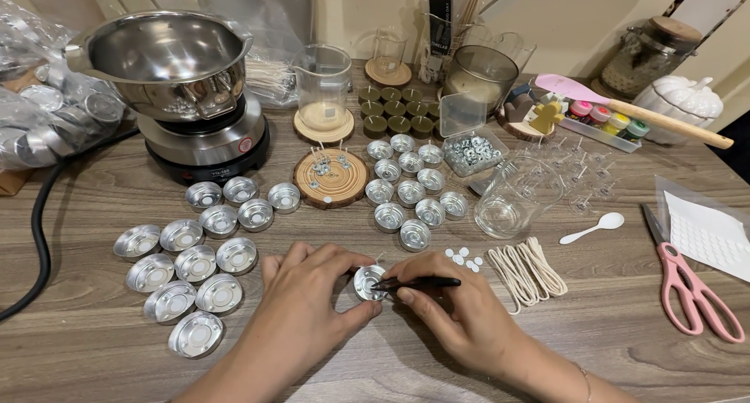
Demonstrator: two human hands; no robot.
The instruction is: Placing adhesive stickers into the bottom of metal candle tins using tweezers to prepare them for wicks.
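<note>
Both hands at the table's (94,348) near edge, middle. Left hand (301,297): grip clamped on a small silver tealight cup (368,282), tilted on its side, mouth toward the right hand. Right hand (461,309): grip clamped on black tweezers (418,283), tips poking into the cup. Just beyond the right hand, small white round stickers (464,258) and a bundle of cream wicks (525,270). Toward the left edge, empty tealight cups (187,274) in loose rows. Further back, more cups with wick tabs (406,192), a round wooden coaster (331,178) and a steel pot on a hot plate (176,67). Near the right edge, pink scissors (691,290) and a white spoon (594,227).
</note>
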